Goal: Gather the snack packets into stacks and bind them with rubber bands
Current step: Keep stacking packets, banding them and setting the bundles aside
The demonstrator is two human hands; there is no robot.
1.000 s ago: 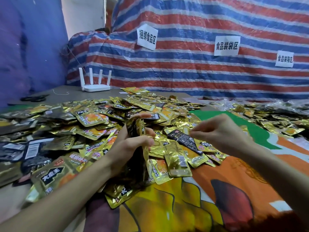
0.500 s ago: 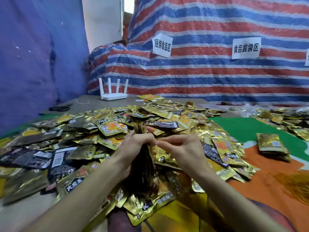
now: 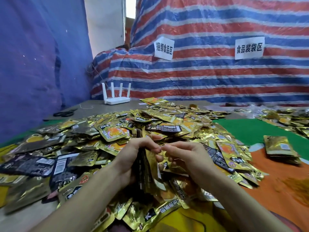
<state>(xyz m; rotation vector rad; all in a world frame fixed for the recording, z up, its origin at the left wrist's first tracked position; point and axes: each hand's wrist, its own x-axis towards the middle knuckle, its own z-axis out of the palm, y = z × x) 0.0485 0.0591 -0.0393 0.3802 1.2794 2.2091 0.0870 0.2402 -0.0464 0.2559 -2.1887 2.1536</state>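
A wide heap of gold and black snack packets point(image 3: 117, 133) covers the table in front of me. My left hand point(image 3: 133, 156) grips an upright stack of packets point(image 3: 147, 173) standing on edge in the heap. My right hand point(image 3: 187, 156) is close against the stack's right side, its fingers curled and pinching a gold packet point(image 3: 155, 156) at the front of the stack. A finished stack of packets point(image 3: 279, 148) lies flat at the right on the cloth. No rubber band is visible in either hand.
A white router point(image 3: 117, 97) stands at the back of the table, with black scissors point(image 3: 65, 113) to its left. More packets point(image 3: 284, 118) lie at the far right. A striped tarp with paper signs hangs behind. A green and orange cloth point(image 3: 250, 131) covers the right side.
My right hand came in from the right, where it was picking over the heap, and closed against the stack in my left hand. The camera view has shifted to the left.
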